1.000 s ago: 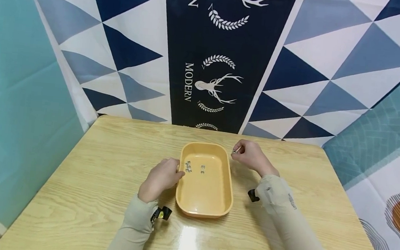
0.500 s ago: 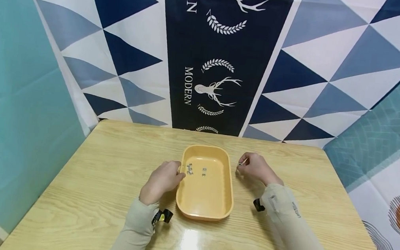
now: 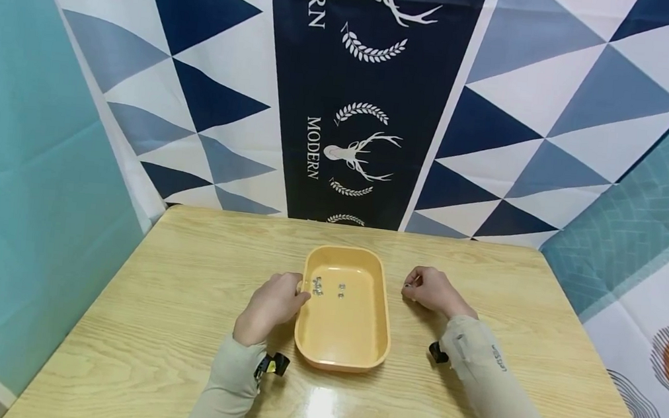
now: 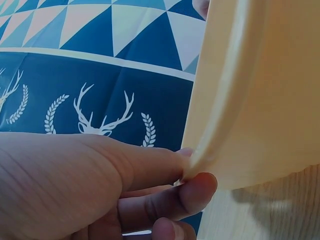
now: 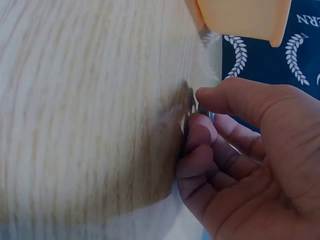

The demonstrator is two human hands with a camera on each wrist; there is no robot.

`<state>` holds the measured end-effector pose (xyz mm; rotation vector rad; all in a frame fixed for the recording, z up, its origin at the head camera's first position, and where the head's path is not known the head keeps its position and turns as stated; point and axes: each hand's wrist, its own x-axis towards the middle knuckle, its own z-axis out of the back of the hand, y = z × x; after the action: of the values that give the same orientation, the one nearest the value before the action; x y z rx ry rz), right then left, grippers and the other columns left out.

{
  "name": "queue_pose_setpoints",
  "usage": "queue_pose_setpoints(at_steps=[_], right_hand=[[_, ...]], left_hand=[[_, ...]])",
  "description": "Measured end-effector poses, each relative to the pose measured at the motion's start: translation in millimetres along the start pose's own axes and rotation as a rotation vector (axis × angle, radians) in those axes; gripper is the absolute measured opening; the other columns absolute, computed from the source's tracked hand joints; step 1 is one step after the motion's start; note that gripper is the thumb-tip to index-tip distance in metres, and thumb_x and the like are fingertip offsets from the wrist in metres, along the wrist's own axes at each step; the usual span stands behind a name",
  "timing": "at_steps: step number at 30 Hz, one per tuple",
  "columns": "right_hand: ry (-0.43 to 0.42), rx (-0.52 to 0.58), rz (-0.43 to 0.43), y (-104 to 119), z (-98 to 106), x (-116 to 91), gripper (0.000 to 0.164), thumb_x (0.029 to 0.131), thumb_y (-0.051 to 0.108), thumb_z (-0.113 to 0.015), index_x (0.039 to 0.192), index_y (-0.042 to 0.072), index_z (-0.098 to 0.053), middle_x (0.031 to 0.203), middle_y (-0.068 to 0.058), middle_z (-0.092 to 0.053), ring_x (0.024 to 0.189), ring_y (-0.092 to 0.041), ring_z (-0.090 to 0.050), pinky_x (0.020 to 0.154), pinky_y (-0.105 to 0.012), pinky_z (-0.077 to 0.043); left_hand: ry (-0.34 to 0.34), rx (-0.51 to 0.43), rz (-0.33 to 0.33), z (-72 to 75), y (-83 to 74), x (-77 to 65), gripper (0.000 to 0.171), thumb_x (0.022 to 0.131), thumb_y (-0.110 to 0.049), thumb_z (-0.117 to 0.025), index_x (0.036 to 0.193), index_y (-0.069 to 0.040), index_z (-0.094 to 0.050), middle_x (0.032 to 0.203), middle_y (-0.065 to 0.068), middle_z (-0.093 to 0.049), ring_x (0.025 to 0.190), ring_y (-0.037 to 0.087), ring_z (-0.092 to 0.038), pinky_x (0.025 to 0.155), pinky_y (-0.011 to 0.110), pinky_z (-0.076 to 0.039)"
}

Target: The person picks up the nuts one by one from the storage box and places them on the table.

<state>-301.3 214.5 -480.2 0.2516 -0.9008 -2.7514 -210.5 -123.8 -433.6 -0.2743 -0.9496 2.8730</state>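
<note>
Head view, "MODERN" backdrop (image 3: 351, 81), fingers (image 3: 292, 282) gripping tray (image 3: 345, 326)

Screened-off work area, room type unclear, wood-grain table (image 3: 199, 257), hangings (image 3: 351, 84) on 3 sides

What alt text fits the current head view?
A person's left hand grips the left rim of a yellow tray holding small shiny pieces, while the right hand pinches a tiny object beside it. A wooden table lies beneath, with a patterned backdrop behind.
</note>
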Motion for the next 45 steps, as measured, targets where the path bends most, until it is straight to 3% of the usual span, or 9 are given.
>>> queue_pose_setpoints(at_steps=[8,19,35,42,45], right_hand=[[0.005,-0.007,-0.018,3.3,-2.7,-1.5,0.013,0.09,0.015,-0.074,0.095,0.005,-0.067,0.078,-0.005,-0.062,0.062,-0.014,-0.056,0.063,-0.03,-0.048],[0.004,0.017,-0.016,3.3,-1.8,-0.9,0.014,0.091,0.015,-0.075,0.094,0.003,-0.068,0.082,-0.006,-0.064,0.073,-0.016,-0.056,0.07,-0.03,-0.047],[0.008,0.038,-0.031,5.9,-2.5,-4.7,0.012,0.094,0.011,-0.072,0.1,0.001,-0.067,0.084,-0.008,-0.065,0.074,-0.015,-0.056,0.07,-0.029,-0.047],[0.014,0.028,-0.031,6.8,-2.2,-4.5,0.013,0.096,0.011,-0.07,0.103,0.001,-0.066,0.084,-0.008,-0.063,0.074,-0.016,-0.055,0.07,-0.03,-0.046],[0.022,0.027,-0.042,5.9,-3.4,-5.5,0.013,0.096,0.012,-0.07,0.103,0.002,-0.066,0.084,-0.007,-0.063,0.073,-0.016,-0.055,0.07,-0.03,-0.045]], left_hand=[[0.003,-0.009,0.005,-0.9,1.4,-0.4,0.037,0.102,-0.02,-0.063,0.135,-0.002,-0.062,0.071,0.003,-0.062,0.059,0.015,-0.058,0.054,0.029,-0.046],[0.002,0.017,0.005,1.4,-0.1,-0.3,0.043,0.102,-0.021,-0.064,0.139,0.0,-0.059,0.074,0.003,-0.063,0.06,0.015,-0.058,0.055,0.029,-0.047],[0.005,0.029,0.001,1.4,-1.4,-0.6,0.039,0.102,-0.02,-0.063,0.134,0.001,-0.061,0.077,0.004,-0.065,0.062,0.016,-0.059,0.058,0.03,-0.048],[-0.008,0.024,-0.003,3.5,-1.8,-0.9,0.017,0.102,-0.021,-0.064,0.104,-0.005,-0.068,0.062,0.004,-0.055,0.051,0.015,-0.052,0.047,0.027,-0.04],[-0.005,0.018,0.003,3.3,-1.4,-1.8,0.017,0.102,-0.022,-0.064,0.096,-0.007,-0.067,0.06,0.003,-0.053,0.049,0.015,-0.051,0.046,0.027,-0.039]])
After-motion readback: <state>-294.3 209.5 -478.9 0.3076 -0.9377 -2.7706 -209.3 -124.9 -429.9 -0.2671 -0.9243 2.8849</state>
